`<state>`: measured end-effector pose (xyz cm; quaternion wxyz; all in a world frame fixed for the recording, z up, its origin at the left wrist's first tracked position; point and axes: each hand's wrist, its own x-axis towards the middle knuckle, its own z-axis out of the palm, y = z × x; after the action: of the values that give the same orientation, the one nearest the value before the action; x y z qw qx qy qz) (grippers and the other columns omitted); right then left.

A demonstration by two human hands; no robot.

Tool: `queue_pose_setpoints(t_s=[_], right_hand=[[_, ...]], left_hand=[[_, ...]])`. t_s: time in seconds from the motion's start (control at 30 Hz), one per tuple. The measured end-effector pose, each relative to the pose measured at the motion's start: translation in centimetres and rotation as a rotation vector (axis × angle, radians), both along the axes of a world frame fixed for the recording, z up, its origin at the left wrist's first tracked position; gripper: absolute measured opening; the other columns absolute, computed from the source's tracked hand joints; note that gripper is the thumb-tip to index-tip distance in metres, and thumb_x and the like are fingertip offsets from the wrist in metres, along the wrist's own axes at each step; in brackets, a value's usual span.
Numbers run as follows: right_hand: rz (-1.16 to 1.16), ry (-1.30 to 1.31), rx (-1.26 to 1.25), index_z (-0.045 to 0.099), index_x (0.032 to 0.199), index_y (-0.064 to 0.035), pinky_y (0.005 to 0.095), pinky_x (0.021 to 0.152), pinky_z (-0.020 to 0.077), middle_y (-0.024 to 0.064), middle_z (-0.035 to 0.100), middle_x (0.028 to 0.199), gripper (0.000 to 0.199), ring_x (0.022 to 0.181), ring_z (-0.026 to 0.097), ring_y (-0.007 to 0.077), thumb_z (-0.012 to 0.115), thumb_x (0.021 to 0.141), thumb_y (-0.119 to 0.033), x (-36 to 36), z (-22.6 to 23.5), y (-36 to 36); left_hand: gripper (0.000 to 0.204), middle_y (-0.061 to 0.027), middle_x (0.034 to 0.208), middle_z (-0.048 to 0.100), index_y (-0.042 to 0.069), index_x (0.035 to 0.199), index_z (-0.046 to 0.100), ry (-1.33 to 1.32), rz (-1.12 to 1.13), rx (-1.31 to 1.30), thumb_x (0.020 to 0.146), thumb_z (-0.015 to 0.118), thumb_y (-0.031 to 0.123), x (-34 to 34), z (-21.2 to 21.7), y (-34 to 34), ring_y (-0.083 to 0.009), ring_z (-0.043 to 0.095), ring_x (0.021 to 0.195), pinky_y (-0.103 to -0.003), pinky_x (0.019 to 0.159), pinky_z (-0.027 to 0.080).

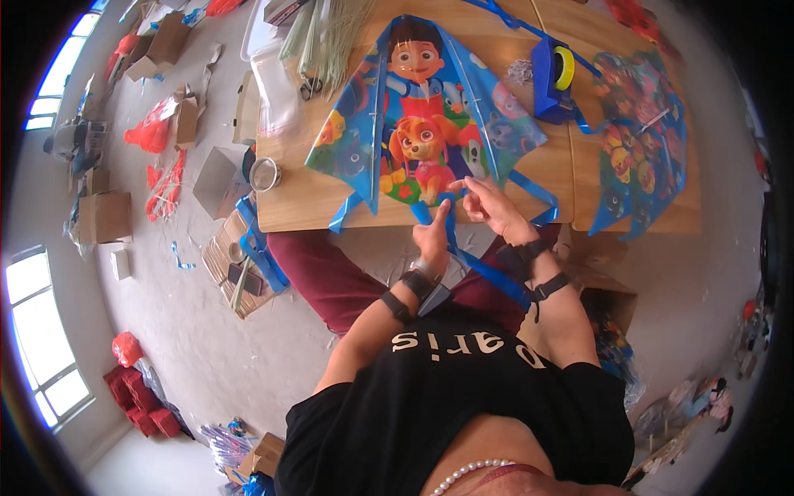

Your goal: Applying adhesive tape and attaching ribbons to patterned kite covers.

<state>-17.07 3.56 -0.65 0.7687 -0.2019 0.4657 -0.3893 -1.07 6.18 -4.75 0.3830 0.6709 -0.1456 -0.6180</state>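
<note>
A kite (430, 124) printed with cartoon figures, blue at its sides, lies flat on the wooden table in front of me. Blue ribbon tails hang from its lower edge, and one long blue ribbon (488, 274) runs down over my lap. At the kite's bottom edge my left hand (431, 238) is closed on the blue ribbon, thumb pointing up. Just to its right, my right hand (490, 208) hovers over the kite's lower edge. Its index finger stretches left, its fingers stand apart, and nothing shows in them.
A blue tape dispenser (549, 81) with a yellow roll stands right of the kite. Farther right lies a second printed kite (641, 136). Pale green sticks (327, 37) and a round clear tub (265, 174) are at left. Cardboard boxes (105, 217) and red plastic litter the floor.
</note>
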Motion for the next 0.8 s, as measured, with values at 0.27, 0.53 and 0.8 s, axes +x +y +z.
queue_pose_setpoints(t_s=[0.27, 0.53, 0.8], right_hand=[[-0.052, 0.056, 0.035, 0.065, 0.119, -0.0024, 0.0217, 0.044, 0.0258, -0.0061, 0.043, 0.059, 0.037, 0.046, 0.036, 0.0041, 0.047, 0.109, -0.033, 1.6, -0.4, 0.3], [-0.073, -0.043, 0.094, 0.065, 0.118, -0.0014, 0.0211, 0.044, 0.0265, -0.0062, 0.043, 0.060, 0.038, 0.046, 0.037, 0.0041, 0.045, 0.110, -0.032, 2.1, -0.9, 0.6], [-0.103, 0.162, 0.009, 0.066, 0.118, -0.0023, 0.0205, 0.041, 0.0275, -0.0046, 0.044, 0.061, 0.037, 0.046, 0.039, 0.0040, 0.045, 0.110, -0.031, 2.9, -1.4, 0.8]], left_hand=[[0.044, 0.0087, 0.060, 0.050, 0.018, 0.065, 0.054, 0.019, 0.005, 0.004, 0.081, 0.088, 0.039, 0.3, 0.3, 0.1, -0.0032, 0.040, 0.047, -0.025, 0.044, 0.027], [0.039, 0.0098, 0.060, 0.049, 0.018, 0.067, 0.056, 0.033, 0.003, 0.007, 0.083, 0.087, 0.035, 0.3, 0.3, 0.1, -0.0024, 0.039, 0.048, -0.026, 0.045, 0.025], [0.037, 0.0097, 0.061, 0.050, 0.017, 0.068, 0.059, 0.010, 0.006, 0.008, 0.083, 0.087, 0.035, 0.3, -0.4, 0.1, -0.0026, 0.039, 0.049, -0.025, 0.045, 0.025]])
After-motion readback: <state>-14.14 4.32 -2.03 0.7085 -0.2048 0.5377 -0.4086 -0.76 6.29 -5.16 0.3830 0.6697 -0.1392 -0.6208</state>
